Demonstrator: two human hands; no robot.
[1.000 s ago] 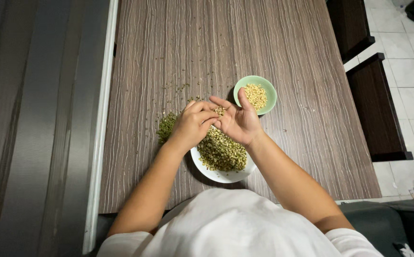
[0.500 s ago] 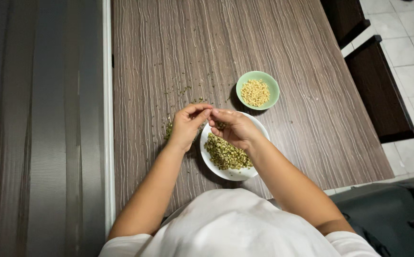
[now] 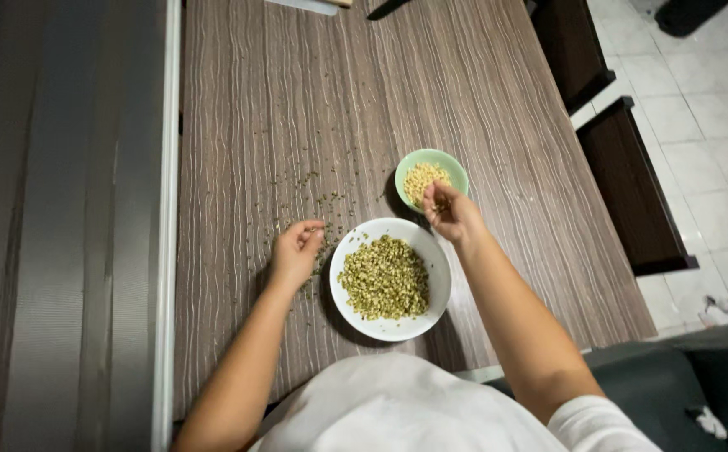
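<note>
So the right hand [image 3: 450,211] is up over the near rim of the small green bowl [image 3: 456,170], fingers pinched together on something tiny, probably one of the pale yellow peeled beans [image 3: 422,179] that already sit in a little heap inside that bowl. Can't actually make out what's between the fingertips, it's too small.

Just below and to the left of the green bowl is the white bowl [image 3: 439,289], bigger, holding a loose mound of green unpeeled beans [image 3: 384,277] mixed with a few lighter ones. The two bowls sit just beside each other, nearly touching at the rims.

The left hand [image 3: 297,248] is on the other side of the white bowl, close to its left edge but not touching it. It's loosely curled, fingers bent in toward the palm; whether it's got husk bits in there, I can't tell. Right under and around it there's a scatter of green husks [image 3: 324,201] on the table [image 3: 481,84], spreading up and away from the bowls in a thin trail.

The table's a dark wood-grain one with wavy pale lines. Off to the right, dark benches [image 3: 632,188] stand on a pale tiled floor [image 3: 715,109], well apart from the bowls. Bottom of the view is the person's white shirt [image 3: 397,410].
</note>
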